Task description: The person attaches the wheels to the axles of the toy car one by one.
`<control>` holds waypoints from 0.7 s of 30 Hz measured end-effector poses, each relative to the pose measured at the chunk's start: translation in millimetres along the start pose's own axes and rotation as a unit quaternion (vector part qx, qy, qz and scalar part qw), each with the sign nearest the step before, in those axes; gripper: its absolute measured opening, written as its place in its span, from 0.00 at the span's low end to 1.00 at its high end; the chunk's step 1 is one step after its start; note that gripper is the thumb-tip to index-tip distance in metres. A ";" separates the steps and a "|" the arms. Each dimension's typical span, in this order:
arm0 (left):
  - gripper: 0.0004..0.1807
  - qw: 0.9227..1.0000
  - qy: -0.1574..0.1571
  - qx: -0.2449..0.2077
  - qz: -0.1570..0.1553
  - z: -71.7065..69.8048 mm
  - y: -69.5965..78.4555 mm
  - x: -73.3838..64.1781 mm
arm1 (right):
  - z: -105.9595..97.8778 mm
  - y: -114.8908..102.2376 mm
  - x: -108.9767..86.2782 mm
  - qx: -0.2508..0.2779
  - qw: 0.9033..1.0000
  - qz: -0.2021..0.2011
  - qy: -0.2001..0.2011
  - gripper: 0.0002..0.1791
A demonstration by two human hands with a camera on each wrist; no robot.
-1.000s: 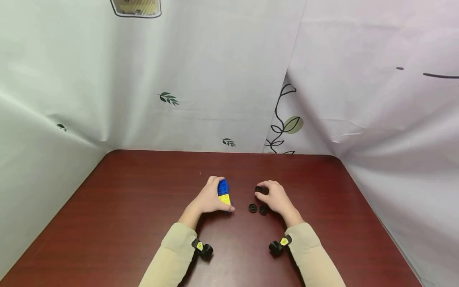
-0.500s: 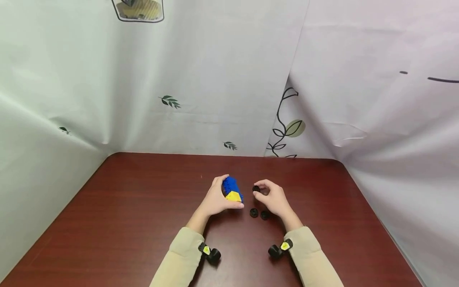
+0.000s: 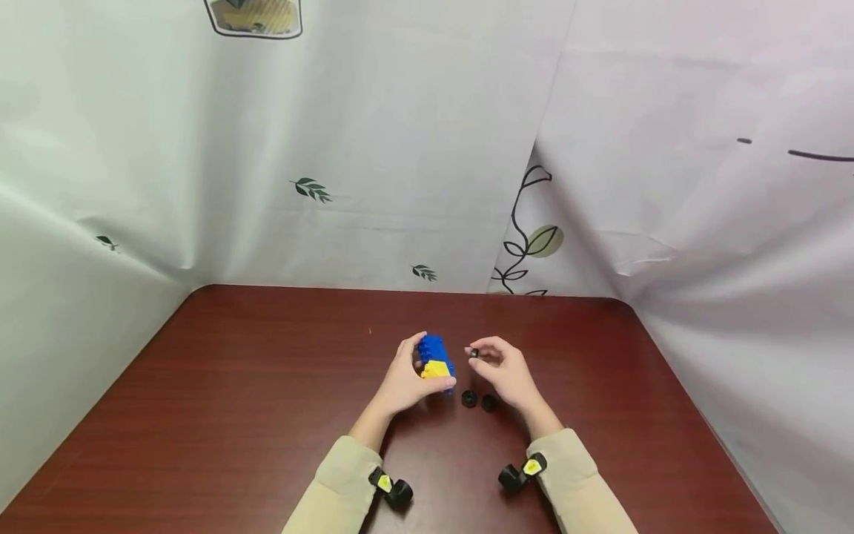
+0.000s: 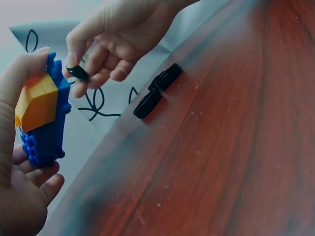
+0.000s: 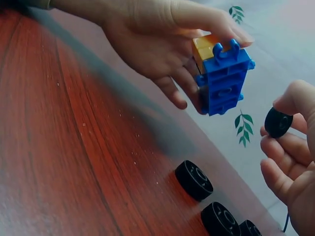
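Note:
My left hand (image 3: 402, 382) grips a toy vehicle body of blue and yellow building blocks (image 3: 435, 357) between thumb and fingers, raised over the table. Its blue underside, with a hook at one end and small pegs along the sides, faces the right hand in the right wrist view. My right hand (image 3: 512, 374) pinches a small black toy wheel (image 5: 278, 122) between thumb and fingertips, a short gap from the blocks. Below, more black wheels lie on the table, one (image 5: 194, 180) nearest the blocks, another (image 5: 220, 219) beside it, and a third (image 5: 250, 227) partly hidden.
The brown wooden table (image 3: 267, 415) has rounded far corners. A pale sheet (image 3: 373, 133) with leaf and vine prints hangs behind it and along both sides. A small black camera sits on each wrist, the left one (image 3: 399, 493) and the right one (image 3: 512, 478).
My left hand has moved right with the block vehicle and tilted it, bringing it closer to the right hand. The right hand has lifted its wheel and turned it edge-on to the head view.

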State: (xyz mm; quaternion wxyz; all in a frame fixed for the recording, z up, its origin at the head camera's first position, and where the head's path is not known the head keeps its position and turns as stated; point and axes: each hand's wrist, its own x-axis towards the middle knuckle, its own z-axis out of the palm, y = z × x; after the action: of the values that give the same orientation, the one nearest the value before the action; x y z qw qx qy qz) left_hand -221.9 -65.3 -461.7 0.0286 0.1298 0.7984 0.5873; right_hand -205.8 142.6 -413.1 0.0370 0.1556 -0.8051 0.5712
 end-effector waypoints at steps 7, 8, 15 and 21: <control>0.60 1.000 -0.001 0.000 0.015 0.0 2.4 -2.0 | 2.3 12.8 0.7 0.070 0.997 -0.007 0.008 0.15; 0.60 1.000 -0.004 -0.003 0.016 0.2 3.3 -1.7 | 1.9 15.6 1.4 0.078 0.997 -0.006 0.009 0.15; 0.56 1.000 -0.016 -0.018 0.012 1.4 5.6 -1.0 | -0.9 20.7 3.1 0.117 0.993 -0.013 0.003 0.14; 0.54 1.000 -0.015 -0.017 0.003 -0.4 12.8 -7.3 | 2.0 14.8 0.9 0.112 0.993 -0.025 -0.006 0.12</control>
State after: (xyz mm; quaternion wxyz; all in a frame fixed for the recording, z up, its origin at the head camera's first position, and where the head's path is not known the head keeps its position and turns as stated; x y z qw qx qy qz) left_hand -212.7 -63.9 -450.3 0.0416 0.1405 0.7872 0.5991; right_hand -210.8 144.9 -427.0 0.0292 0.1823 -0.7320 0.6558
